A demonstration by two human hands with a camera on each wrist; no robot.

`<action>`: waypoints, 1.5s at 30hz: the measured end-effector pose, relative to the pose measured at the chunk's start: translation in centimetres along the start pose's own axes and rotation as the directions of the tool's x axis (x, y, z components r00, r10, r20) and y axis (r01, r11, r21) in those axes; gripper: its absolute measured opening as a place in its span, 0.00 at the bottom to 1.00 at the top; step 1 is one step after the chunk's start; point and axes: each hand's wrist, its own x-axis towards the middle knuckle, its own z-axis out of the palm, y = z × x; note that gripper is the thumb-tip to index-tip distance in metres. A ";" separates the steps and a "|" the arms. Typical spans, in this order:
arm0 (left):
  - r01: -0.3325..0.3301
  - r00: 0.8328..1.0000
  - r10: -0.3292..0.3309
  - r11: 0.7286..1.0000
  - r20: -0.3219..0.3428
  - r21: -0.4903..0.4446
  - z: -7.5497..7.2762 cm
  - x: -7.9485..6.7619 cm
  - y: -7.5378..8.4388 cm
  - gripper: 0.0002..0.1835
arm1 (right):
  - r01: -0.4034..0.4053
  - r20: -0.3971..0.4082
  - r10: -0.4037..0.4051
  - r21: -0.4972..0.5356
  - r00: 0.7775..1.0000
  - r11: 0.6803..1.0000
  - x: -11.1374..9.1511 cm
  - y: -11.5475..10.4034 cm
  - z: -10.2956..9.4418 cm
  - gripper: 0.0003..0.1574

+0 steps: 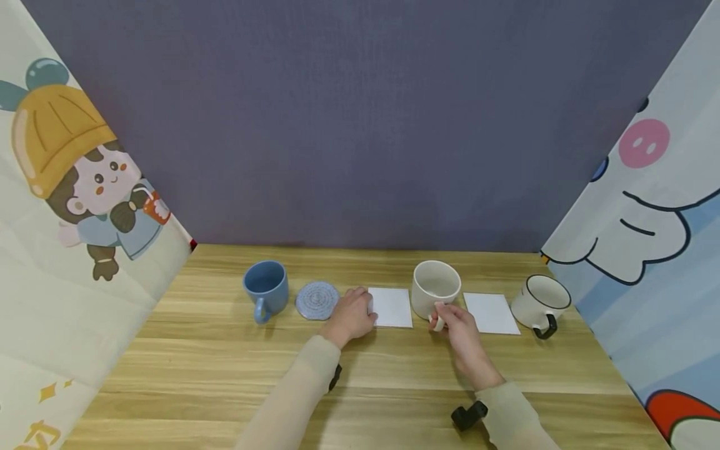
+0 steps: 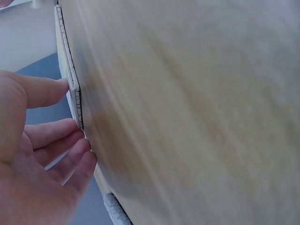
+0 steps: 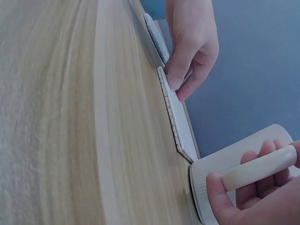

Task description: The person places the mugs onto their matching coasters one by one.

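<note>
My right hand (image 1: 464, 337) grips the handle of a cream mug (image 1: 430, 281), thumb on one side and fingers curled behind, as the right wrist view shows. The mug stands upright between two white square coasters. At the left end of the nearer-to-centre white coaster (image 1: 392, 307), my left hand (image 1: 351, 314) pinches a corner between thumb and fingers. In the left wrist view the thumb (image 2: 54, 90) lies at one edge of that coaster and the fingertips (image 2: 75, 125) meet the adjoining edge. The coaster lies flat on the wooden table (image 1: 225, 375).
Left of my left hand lies a round blue-grey woven coaster (image 1: 317, 300), with a blue mug (image 1: 267, 287) beyond it. Toward the right are the second white square coaster (image 1: 492, 314) and a white mug with black rim and handle (image 1: 540, 301). A dark grey-blue panel (image 1: 360, 125) rises behind the table.
</note>
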 end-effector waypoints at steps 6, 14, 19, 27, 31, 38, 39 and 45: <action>0.005 1.000 -0.005 1.000 0.013 -0.008 -0.4 0.0 0.3 0.13 | 0.008 -0.004 -0.008 -0.005 1.000 1.000 0.0 0.1 0.0 0.20; 0.016 0.999 -0.017 1.000 0.033 0.003 -0.5 0.0 0.4 0.16 | 0.040 -0.009 -0.040 0.018 0.999 0.999 -0.2 -0.3 0.2 0.20; 0.028 0.999 -0.028 1.000 0.035 -0.011 -0.5 -0.1 0.4 0.15 | 0.044 -0.007 -0.044 0.038 0.999 0.998 -0.5 -0.8 0.8 0.18; 0.030 0.999 -0.029 0.999 0.028 -0.026 -0.7 -0.2 0.3 0.13 | 0.050 -0.022 -0.049 0.036 0.999 0.998 -0.8 -1.1 1.8 0.18; 0.028 0.999 -0.028 0.999 0.022 -0.020 -0.8 -0.3 0.4 0.12 | 0.048 -0.041 -0.047 0.034 0.998 0.998 -0.9 -1.2 2.2 0.17; 0.034 0.999 -0.034 0.999 0.021 -0.020 -0.9 -0.3 0.5 0.11 | 0.053 -0.034 -0.051 0.063 0.998 0.997 -1.0 -1.4 2.9 0.17; 0.034 0.999 -0.034 0.999 0.022 -0.021 -0.9 -0.3 0.5 0.12 | 0.054 -0.030 -0.052 0.070 0.998 0.996 -1.0 -1.4 3.0 0.17; 0.042 0.999 -0.041 0.999 0.021 -0.028 -0.8 -0.3 0.5 0.18 | 0.061 -0.015 -0.060 0.084 0.998 0.995 -1.1 -1.5 3.7 0.16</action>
